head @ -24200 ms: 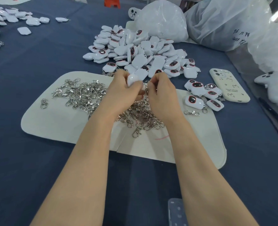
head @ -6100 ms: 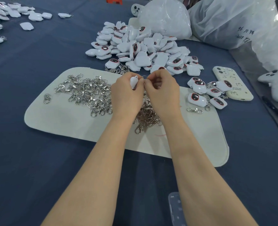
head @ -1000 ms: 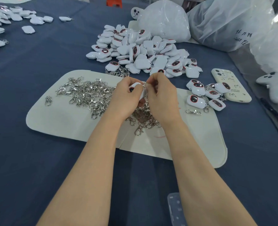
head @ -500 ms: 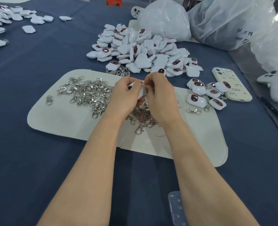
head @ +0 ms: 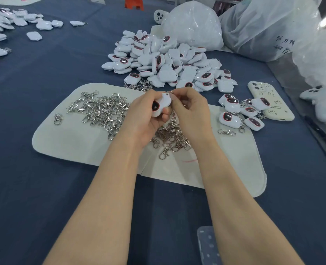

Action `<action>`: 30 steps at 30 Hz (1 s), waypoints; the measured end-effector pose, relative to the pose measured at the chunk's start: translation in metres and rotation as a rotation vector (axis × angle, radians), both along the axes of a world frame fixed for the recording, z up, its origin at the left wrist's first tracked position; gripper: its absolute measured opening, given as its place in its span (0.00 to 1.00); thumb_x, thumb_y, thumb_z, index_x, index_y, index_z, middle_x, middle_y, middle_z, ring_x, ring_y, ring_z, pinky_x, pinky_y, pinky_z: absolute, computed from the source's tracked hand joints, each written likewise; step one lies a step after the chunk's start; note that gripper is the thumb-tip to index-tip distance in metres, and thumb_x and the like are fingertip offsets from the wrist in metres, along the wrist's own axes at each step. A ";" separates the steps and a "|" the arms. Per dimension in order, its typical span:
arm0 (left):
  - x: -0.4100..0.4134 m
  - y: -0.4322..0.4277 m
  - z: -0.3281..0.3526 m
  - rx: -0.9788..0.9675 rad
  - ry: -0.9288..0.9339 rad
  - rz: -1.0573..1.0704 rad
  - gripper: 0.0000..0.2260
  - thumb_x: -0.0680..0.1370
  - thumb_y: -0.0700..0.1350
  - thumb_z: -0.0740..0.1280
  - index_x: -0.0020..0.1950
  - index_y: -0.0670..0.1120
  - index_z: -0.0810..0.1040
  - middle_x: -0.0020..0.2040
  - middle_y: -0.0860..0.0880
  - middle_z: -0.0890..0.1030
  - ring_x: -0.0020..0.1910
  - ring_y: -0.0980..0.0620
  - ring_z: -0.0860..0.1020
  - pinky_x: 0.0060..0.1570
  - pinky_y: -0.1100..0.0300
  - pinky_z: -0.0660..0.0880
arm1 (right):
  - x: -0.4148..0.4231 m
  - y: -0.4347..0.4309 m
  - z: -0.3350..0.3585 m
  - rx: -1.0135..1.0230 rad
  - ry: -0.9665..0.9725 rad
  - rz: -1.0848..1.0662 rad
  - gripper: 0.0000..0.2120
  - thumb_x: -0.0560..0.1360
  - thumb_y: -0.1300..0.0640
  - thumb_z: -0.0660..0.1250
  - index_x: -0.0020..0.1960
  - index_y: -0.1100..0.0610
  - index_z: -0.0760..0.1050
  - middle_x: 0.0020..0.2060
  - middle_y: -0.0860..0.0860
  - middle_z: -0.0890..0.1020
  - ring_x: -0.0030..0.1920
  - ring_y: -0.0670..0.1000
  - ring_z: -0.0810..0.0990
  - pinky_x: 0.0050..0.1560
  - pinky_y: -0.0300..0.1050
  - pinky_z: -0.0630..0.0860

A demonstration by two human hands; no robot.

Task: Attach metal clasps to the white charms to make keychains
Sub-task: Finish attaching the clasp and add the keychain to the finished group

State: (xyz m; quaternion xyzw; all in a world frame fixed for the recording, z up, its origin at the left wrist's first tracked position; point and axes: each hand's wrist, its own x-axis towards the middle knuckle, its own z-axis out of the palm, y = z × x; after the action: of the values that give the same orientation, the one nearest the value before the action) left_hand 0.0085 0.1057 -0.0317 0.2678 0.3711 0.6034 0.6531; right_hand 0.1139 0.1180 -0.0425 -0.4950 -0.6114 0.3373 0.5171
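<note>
Above the pale felt mat, a glossy white plastic charm with a dark, red-rimmed face sits gripped in the left hand, fingers curled round it. The right hand pinches a small silver metal clasp at the charm's top edge. Loose silver clasps lie heaped on the mat beneath both hands. A mound of white charms lies beyond on the blue-clothed counter.

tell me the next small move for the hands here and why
Probably the right hand should work the metal clasp onto the top edge of the white charm. The left hand grips the charm, and the right hand pinches the clasp right at that edge; whether it is already joined is not visible.
</note>
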 end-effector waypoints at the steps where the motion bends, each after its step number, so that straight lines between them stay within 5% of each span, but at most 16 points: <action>1: 0.000 -0.001 0.001 -0.005 -0.046 -0.018 0.08 0.79 0.38 0.56 0.44 0.39 0.73 0.30 0.47 0.74 0.24 0.57 0.69 0.23 0.68 0.68 | -0.001 -0.001 0.001 0.011 0.015 -0.018 0.06 0.76 0.62 0.66 0.44 0.52 0.76 0.37 0.44 0.80 0.41 0.46 0.78 0.46 0.42 0.75; 5: 0.002 0.000 -0.001 -0.010 0.050 0.025 0.07 0.78 0.37 0.57 0.44 0.39 0.73 0.31 0.47 0.75 0.23 0.56 0.70 0.23 0.67 0.68 | 0.001 -0.003 0.002 0.146 -0.249 -0.049 0.04 0.76 0.63 0.64 0.47 0.59 0.78 0.40 0.50 0.80 0.41 0.48 0.75 0.46 0.39 0.71; 10: -0.007 0.001 -0.003 0.102 0.760 0.155 0.05 0.77 0.40 0.60 0.44 0.45 0.75 0.34 0.49 0.78 0.24 0.57 0.76 0.25 0.66 0.72 | 0.007 0.001 0.010 0.210 -0.588 0.069 0.06 0.75 0.66 0.61 0.47 0.64 0.77 0.35 0.49 0.73 0.39 0.49 0.69 0.42 0.41 0.64; 13: -0.006 0.000 -0.004 0.156 0.921 0.171 0.04 0.76 0.42 0.61 0.43 0.47 0.74 0.36 0.51 0.78 0.24 0.58 0.77 0.25 0.66 0.72 | 0.009 0.002 0.007 0.137 -0.632 0.100 0.05 0.76 0.64 0.61 0.48 0.61 0.76 0.38 0.50 0.76 0.41 0.50 0.71 0.44 0.43 0.68; 17: -0.002 0.001 -0.004 0.073 0.499 0.123 0.06 0.78 0.38 0.61 0.44 0.46 0.75 0.38 0.47 0.79 0.26 0.56 0.76 0.29 0.65 0.75 | 0.004 -0.003 0.002 0.010 -0.219 0.041 0.04 0.78 0.63 0.61 0.46 0.55 0.71 0.40 0.47 0.78 0.43 0.48 0.76 0.47 0.40 0.72; 21: -0.002 0.001 -0.004 0.049 0.169 0.021 0.05 0.80 0.37 0.62 0.48 0.42 0.77 0.40 0.45 0.80 0.31 0.54 0.79 0.34 0.65 0.78 | 0.004 -0.001 0.007 -0.104 0.102 0.032 0.09 0.77 0.66 0.62 0.44 0.53 0.73 0.41 0.53 0.81 0.43 0.51 0.79 0.52 0.53 0.76; 24: -0.003 0.001 -0.004 0.026 0.135 0.020 0.05 0.80 0.39 0.62 0.49 0.40 0.77 0.36 0.47 0.82 0.32 0.56 0.80 0.35 0.66 0.78 | 0.004 -0.001 0.006 -0.072 0.082 0.003 0.08 0.77 0.64 0.64 0.44 0.52 0.75 0.42 0.50 0.81 0.45 0.49 0.79 0.54 0.52 0.77; 30: -0.002 0.003 -0.003 -0.043 0.037 0.027 0.05 0.79 0.39 0.64 0.51 0.37 0.74 0.35 0.46 0.77 0.26 0.57 0.76 0.26 0.69 0.73 | 0.005 -0.001 0.005 0.117 -0.129 -0.080 0.03 0.77 0.62 0.64 0.47 0.58 0.77 0.37 0.46 0.79 0.40 0.46 0.78 0.44 0.33 0.72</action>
State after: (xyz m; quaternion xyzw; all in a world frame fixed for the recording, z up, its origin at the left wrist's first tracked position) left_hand 0.0068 0.1082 -0.0344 0.2599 0.3994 0.5991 0.6435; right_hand 0.1186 0.1166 -0.0377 -0.5089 -0.6418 0.2476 0.5175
